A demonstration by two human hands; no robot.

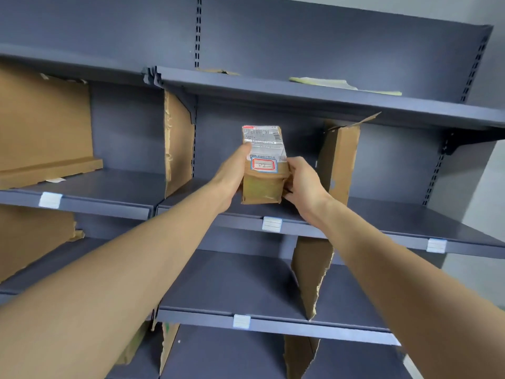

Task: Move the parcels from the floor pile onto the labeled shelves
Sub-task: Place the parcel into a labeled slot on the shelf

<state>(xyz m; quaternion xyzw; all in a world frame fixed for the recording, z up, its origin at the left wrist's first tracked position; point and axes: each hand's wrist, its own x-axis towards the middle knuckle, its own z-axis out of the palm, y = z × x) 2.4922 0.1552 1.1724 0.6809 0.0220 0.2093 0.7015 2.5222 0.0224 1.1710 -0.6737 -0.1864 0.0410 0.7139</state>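
Grip: I'm clasping the parcel (263, 165) from both sides, left hand (232, 176) and right hand (303, 181) curling round it.
Parcel: I'm holding it upright at the middle shelf (369, 214), between two cardboard dividers (340, 162); can't tell if it's resting yet.
Progress: I'm judging this one nearly placed; floor pile out of view.

Both arms reach forward, the left hand (232, 176) and right hand (302, 181) curled, thumbs up, facing each other.
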